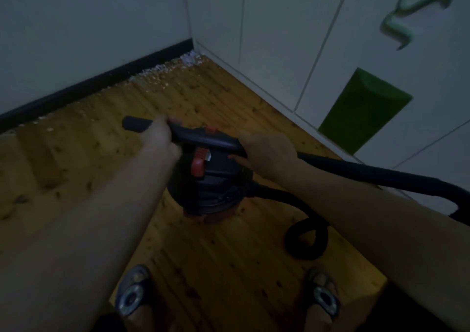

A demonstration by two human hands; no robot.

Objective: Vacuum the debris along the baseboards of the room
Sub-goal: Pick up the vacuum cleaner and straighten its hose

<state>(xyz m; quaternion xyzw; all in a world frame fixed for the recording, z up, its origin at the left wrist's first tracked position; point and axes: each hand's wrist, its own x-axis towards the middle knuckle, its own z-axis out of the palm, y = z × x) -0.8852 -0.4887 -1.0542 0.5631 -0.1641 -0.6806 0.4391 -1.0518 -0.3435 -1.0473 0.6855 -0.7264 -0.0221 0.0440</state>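
Wooden flooring ran to the black baseboard (96, 83), where pale debris (165, 71) lay unvacuumed into the corner. Short of the baseboard stood the canister vacuum (206, 181); the left hand (159, 134) gripped its nozzle (133, 123), the right hand (267, 151) grasped the handle. Nothing looked cleaned.

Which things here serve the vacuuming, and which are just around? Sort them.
For the job: vacuum canister, hose, nozzle tube, white debris, black baseboard.
Just around: green panel, green wall shape, sandals.
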